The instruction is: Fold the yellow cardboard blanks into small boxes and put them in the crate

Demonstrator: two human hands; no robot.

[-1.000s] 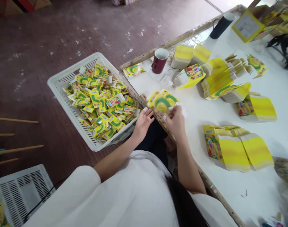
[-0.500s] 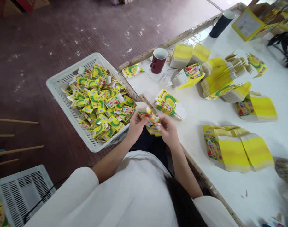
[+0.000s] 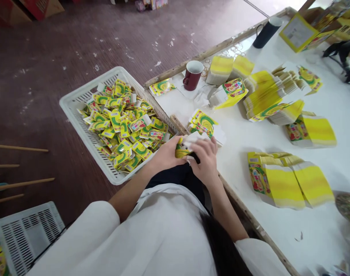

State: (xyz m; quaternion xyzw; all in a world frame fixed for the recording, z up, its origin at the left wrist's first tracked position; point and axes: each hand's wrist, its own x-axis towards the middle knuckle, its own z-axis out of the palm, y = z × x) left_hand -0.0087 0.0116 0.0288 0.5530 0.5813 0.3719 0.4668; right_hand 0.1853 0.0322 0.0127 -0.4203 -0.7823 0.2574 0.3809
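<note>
My left hand (image 3: 165, 155) and my right hand (image 3: 205, 159) meet at the table's near edge, both closed on one small yellow and green carton (image 3: 184, 147) with a white flap showing. Just beyond them a short stack of flat cartons (image 3: 202, 122) lies on the white table (image 3: 278, 230). To my left stands a white plastic basket (image 3: 77, 103) heaped with several folded yellow cartons (image 3: 125, 126).
Stacks of flat yellow cartons (image 3: 284, 184) cover the table to the right and at the back. A dark red mug (image 3: 192, 74) and a dark cup (image 3: 265, 32) stand near the far edge. A second white basket (image 3: 28, 230) sits at lower left, wooden sticks (image 3: 19, 184) on the floor.
A second ago both hands held a stack of flat cartons over the table edge. That stack now lies on the table, and the hands have drawn back with a single carton.
</note>
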